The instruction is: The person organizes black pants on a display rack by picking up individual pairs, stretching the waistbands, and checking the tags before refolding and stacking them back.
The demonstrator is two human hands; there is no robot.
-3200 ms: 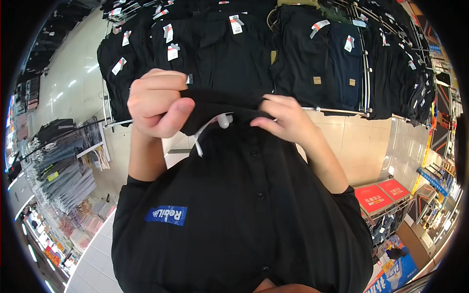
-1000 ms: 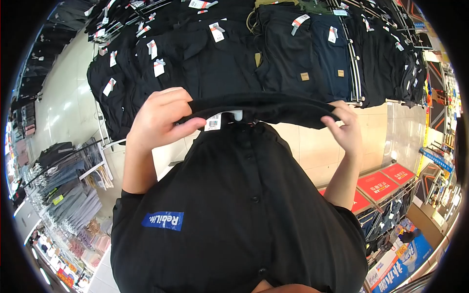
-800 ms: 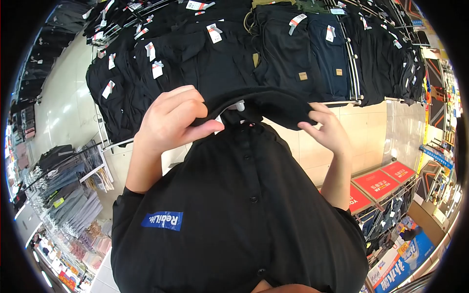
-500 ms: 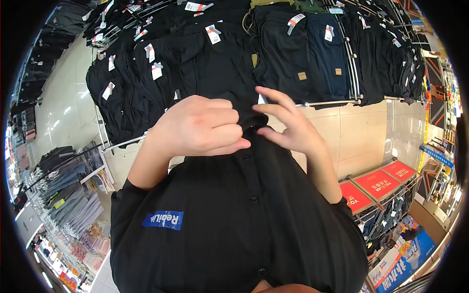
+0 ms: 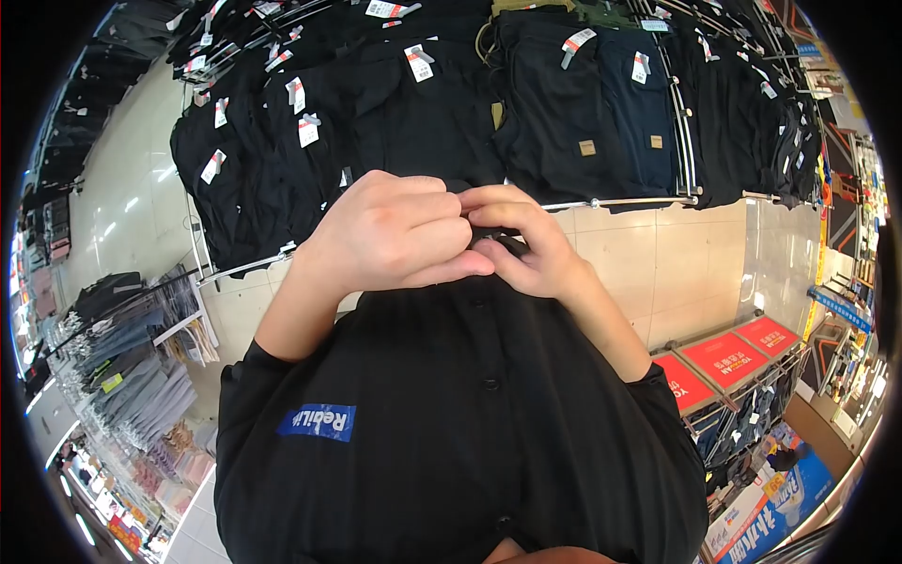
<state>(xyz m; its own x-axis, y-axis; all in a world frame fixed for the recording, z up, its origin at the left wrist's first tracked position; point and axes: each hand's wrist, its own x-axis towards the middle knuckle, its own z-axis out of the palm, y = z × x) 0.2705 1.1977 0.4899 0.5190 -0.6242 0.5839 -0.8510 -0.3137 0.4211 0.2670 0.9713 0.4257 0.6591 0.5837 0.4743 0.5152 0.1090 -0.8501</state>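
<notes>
In the middle of the head view my left hand [image 5: 399, 235] is closed in a fist, knuckles up, with its thumb pointing right. Beside it, my right hand [image 5: 526, 246] has its fingers bent and its thumb close to my left thumb. Both hands close on a bit of black cloth [image 5: 483, 231], mostly hidden behind the fingers; I cannot tell whether it belongs to my shirt. Just below the hands hangs the front of my black buttoned shirt [image 5: 413, 376], with a blue label [image 5: 324, 423] on one side.
Black trousers [image 5: 427, 122] with price tags hang on a rack ahead, next to navy trousers [image 5: 639, 113]. A metal rail [image 5: 620, 202] runs along the rack's near edge. Grey garments [image 5: 141, 376] hang at left. Red signs [image 5: 738, 357] top a low rack at right.
My right hand has moved left, up against my left hand, and its spread fingers have closed in on the black cloth. The left hand stays in a fist, shifted slightly right.
</notes>
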